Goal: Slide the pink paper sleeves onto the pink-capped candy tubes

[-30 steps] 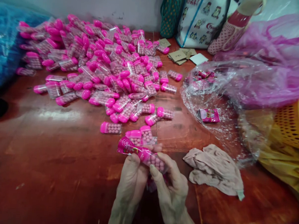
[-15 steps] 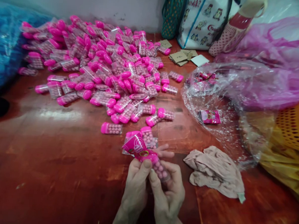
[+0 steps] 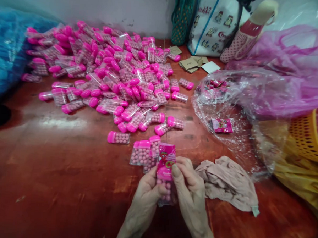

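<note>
Between both hands, upright over the table, is a small clear candy container point(image 3: 163, 191) filled with pink balls. A printed pink label sleeve point(image 3: 167, 154) covers its upper end and sticks up above it. My left hand point(image 3: 146, 195) grips the container's left side, thumb across the front. My right hand point(image 3: 188, 191) is closed at the right edge, its thumb pressed on the sleeve. The pink cap is hidden under the sleeve. Just behind lie several candy containers point(image 3: 143, 152) with pink caps and no sleeves. A single container point(image 3: 118, 137) lies farther left.
A big heap of pink-capped candy containers point(image 3: 105, 73) spreads across the back left. At right are a clear plastic bag point(image 3: 237, 141) with printed sleeves point(image 3: 222, 125), a crumpled beige cloth point(image 3: 230, 183) and a yellow basket point(image 3: 304, 135). Cardboard pieces point(image 3: 190, 65) lie near the wall.
The held container has turned from tilted to upright, and its sleeve now stands straight with the print facing me. My right hand has shifted up and right, its thumb now on the sleeve.
</note>
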Available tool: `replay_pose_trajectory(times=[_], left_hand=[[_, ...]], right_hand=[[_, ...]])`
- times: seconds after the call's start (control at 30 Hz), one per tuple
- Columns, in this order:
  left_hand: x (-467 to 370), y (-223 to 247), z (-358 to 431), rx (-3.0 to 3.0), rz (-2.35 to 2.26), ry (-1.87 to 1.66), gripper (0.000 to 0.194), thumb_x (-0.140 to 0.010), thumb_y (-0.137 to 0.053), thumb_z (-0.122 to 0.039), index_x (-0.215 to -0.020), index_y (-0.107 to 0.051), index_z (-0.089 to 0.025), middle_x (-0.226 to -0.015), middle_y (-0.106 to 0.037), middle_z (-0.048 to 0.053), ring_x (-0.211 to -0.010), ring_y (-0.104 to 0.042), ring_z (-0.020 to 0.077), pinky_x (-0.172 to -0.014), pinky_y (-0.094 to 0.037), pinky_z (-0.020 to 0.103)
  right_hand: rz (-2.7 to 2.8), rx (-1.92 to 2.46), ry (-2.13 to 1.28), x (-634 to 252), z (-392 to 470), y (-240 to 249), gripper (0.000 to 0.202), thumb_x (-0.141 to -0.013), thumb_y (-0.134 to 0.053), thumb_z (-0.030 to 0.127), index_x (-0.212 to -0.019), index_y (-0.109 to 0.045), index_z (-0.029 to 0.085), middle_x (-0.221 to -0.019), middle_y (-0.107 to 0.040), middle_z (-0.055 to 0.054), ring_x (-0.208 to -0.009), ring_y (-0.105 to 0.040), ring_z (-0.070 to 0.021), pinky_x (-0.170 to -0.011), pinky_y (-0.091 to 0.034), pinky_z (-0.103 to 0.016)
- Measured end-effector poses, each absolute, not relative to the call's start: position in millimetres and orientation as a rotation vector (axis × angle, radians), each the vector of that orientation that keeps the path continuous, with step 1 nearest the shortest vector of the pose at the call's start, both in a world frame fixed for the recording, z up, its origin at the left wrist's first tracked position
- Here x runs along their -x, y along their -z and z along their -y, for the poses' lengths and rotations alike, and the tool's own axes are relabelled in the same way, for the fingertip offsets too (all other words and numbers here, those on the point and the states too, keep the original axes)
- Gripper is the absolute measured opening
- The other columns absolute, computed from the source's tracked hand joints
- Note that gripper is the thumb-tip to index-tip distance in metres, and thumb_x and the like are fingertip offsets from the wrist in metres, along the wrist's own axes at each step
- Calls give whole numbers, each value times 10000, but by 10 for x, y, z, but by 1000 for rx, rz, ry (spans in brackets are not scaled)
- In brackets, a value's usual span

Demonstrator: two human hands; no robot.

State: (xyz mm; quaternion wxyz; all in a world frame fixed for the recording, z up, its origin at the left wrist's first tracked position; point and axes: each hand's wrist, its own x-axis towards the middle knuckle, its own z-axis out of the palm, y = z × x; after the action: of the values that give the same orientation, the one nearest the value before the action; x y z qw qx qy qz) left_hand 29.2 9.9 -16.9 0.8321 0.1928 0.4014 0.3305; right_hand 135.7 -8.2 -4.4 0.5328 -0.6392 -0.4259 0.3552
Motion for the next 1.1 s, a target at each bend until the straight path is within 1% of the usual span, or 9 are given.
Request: replay_pose_trajectory(times=[0.13, 0.23, 0.47, 0.53, 0.7, 0.8, 0.9, 1.0, 1.1], left_hand=[[-323, 141, -64, -410, -806, -677, 292, -726, -686, -210, -1015, -662, -179, -709, -615, 22, -583, -519, 104, -571, -421, 214], [-330, 157, -51, -436, -869, -706, 219, -780, -627, -187, -996, -663, -197, -676, -595, -1, -554, -492, 85, -550, -404, 197], [-382, 177, -3, -600, -994, -842, 114, -815, -585, -183, -899, -658, -212, -806, -619, 4, -757, -550, 122, -715, -443, 218], [-397, 179, -21, -577, -988, -830, 102, -804, -600, -185, -888, -655, -203, -767, -611, 0, -720, -549, 111, -688, -442, 207], [-396, 158, -62, -415, -919, -704, 150, -773, -629, -242, -900, -628, -161, -572, -542, -21, -482, -472, 76, -452, -360, 174], [-377, 161, -36, -435, -1001, -756, 118, -772, -635, -240, -844, -598, -154, -604, -519, -31, -489, -441, 57, -451, -347, 163], [-375, 170, -31, -499, -1068, -824, 177, -797, -608, -247, -952, -546, -188, -617, -499, -51, -471, -414, 49, -429, -331, 159], [-403, 151, -74, -539, -1044, -819, 220, -814, -581, -250, -1010, -500, -191, -597, -496, -56, -451, -420, 53, -417, -328, 162], [-428, 117, -113, -590, -1017, -767, 260, -818, -560, -215, -1059, -473, -174, -585, -513, -49, -457, -456, 64, -425, -338, 168]], right_hand=[[867, 1531, -857, -1347, 86, 94, 180, -888, -510, 249, -848, -679, 206, -871, -608, -42, -830, -580, -186, -723, -493, -310], [862, 1524, -879, -1327, 84, 132, 118, -848, -575, 249, -822, -683, 210, -831, -617, -34, -814, -586, -191, -709, -498, -315], [818, 1568, -709, -1239, 90, 208, 61, -792, -644, 206, -742, -679, 199, -782, -642, -11, -770, -584, -163, -693, -478, -275], [825, 1557, -746, -1268, 88, 202, 73, -797, -641, 219, -735, -674, 196, -785, -641, -14, -768, -586, -165, -696, -476, -283], [898, 1576, -832, -1335, 97, 174, 71, -792, -652, 243, -737, -667, 201, -800, -619, -22, -748, -573, -174, -671, -470, -301], [909, 1629, -701, -1272, 140, 194, 77, -802, -637, 206, -726, -649, 198, -773, -596, -17, -769, -549, -173, -675, -457, -296], [935, 1653, -636, -1213, 177, 217, 106, -807, -629, 198, -701, -635, 191, -739, -586, -13, -758, -533, -168, -688, -446, -291], [895, 1650, -752, -1250, 170, 205, 146, -821, -613, 257, -696, -643, 189, -776, -600, -27, -768, -547, -169, -684, -448, -278], [762, 1570, -987, -1370, 126, 175, 188, -850, -559, 349, -798, -646, 190, -794, -621, -25, -732, -574, -163, -651, -462, -260]])
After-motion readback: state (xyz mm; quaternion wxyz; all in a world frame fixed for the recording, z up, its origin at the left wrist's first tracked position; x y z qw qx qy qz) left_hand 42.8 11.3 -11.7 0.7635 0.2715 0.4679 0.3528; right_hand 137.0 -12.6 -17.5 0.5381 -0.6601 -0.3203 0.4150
